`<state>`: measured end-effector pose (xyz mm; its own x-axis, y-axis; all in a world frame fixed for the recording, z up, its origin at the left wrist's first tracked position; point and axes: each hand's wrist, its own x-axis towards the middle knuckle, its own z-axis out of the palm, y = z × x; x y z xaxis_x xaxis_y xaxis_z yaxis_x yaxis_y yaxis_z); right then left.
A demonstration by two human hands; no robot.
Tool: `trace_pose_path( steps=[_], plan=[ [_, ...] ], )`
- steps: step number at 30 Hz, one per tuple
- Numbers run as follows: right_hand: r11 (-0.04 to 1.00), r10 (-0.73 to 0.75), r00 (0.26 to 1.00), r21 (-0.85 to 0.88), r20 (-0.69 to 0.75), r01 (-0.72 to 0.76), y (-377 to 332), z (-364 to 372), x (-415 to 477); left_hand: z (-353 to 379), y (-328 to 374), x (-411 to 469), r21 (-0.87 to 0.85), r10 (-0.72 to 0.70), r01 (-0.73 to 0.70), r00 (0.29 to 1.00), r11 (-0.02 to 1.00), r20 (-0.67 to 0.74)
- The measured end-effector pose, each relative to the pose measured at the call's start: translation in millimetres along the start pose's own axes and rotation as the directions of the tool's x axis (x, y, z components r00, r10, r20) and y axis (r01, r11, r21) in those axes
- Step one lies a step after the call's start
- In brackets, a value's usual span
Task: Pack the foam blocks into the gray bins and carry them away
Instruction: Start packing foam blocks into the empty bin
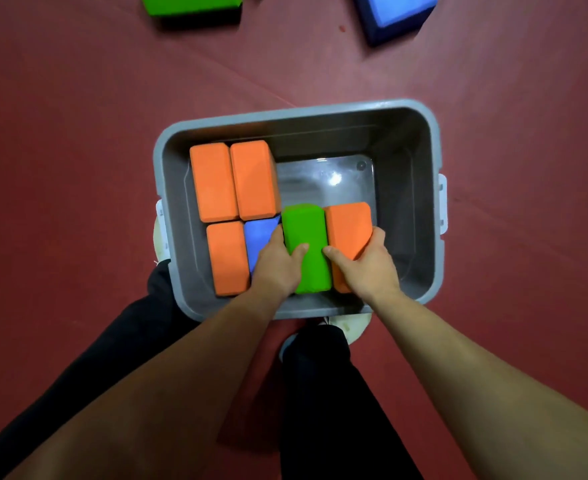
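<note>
A gray bin (420, 133) stands on the red floor between my feet. Inside it, two orange blocks (233, 181) stand side by side at the far left, and a third orange block (226, 258) and a blue block (258, 237) sit nearer me. My left hand (278, 265) grips the left side of a green block (304, 233), thumb on its top. My right hand (368, 265) grips an orange block (348, 230) pressed against the green one's right side. Both blocks are low in the bin's near half.
Loose on the red floor beyond the bin lie a green block (192, 3) at the top left and a blue block (396, 12) at the top right. The bin's far right floor (327, 178) is bare. My dark trouser legs and light shoes frame the bin's near side.
</note>
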<state>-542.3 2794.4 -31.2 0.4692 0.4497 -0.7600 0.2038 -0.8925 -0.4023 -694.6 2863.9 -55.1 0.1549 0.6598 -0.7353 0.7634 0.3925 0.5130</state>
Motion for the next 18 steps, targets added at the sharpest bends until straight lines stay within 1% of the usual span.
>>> trace_pose_path(
  steps=[5, 8, 10, 12, 14, 15, 16, 18],
  plan=[
    [0.999, 0.017, 0.998, 0.027, 0.065, -0.019, 22.1, 17.1, 5.4, 14.0, -27.9, 2.5, 0.024, -0.021, 0.021, 1.000, 0.999, 0.013],
    [0.998, 0.015, 0.997, 0.063, 0.076, -0.020, 29.4, 19.7, 10.2, 11.9, -27.0, 6.0, 0.172, 0.009, -0.008, 1.000, 0.985, -0.006],
    [0.996, 0.027, 0.995, 0.080, 0.093, -0.035, 33.1, 19.6, 14.6, 1.0, -16.9, 17.7, 0.321, 0.020, -0.043, 0.997, 0.946, 0.075],
    [0.995, 0.042, 0.994, 0.085, 0.100, -0.050, 35.1, 20.4, 18.6, -9.7, -5.8, 35.5, 0.418, -0.042, -0.045, 0.979, 0.908, 0.197],
    [0.995, 0.045, 0.995, 0.084, 0.093, -0.053, 34.7, 22.5, 22.0, -15.4, 6.3, 51.5, 0.378, -0.138, 0.008, 0.937, 0.926, 0.320],
    [0.995, 0.042, 0.995, 0.085, 0.088, -0.050, 33.6, 24.3, 24.0, -16.8, 11.9, 59.2, 0.359, -0.181, 0.044, 0.916, 0.932, 0.357],
    [0.995, 0.043, 0.996, 0.088, 0.084, -0.051, 32.7, 25.3, 25.4, -16.9, 16.9, 66.6, 0.371, -0.210, 0.060, 0.901, 0.927, 0.379],
    [0.993, 0.045, 0.996, 0.101, 0.076, -0.053, 30.2, 26.6, 29.5, -16.0, 27.1, 82.4, 0.462, -0.240, 0.035, 0.887, 0.886, 0.395]
  ],
)
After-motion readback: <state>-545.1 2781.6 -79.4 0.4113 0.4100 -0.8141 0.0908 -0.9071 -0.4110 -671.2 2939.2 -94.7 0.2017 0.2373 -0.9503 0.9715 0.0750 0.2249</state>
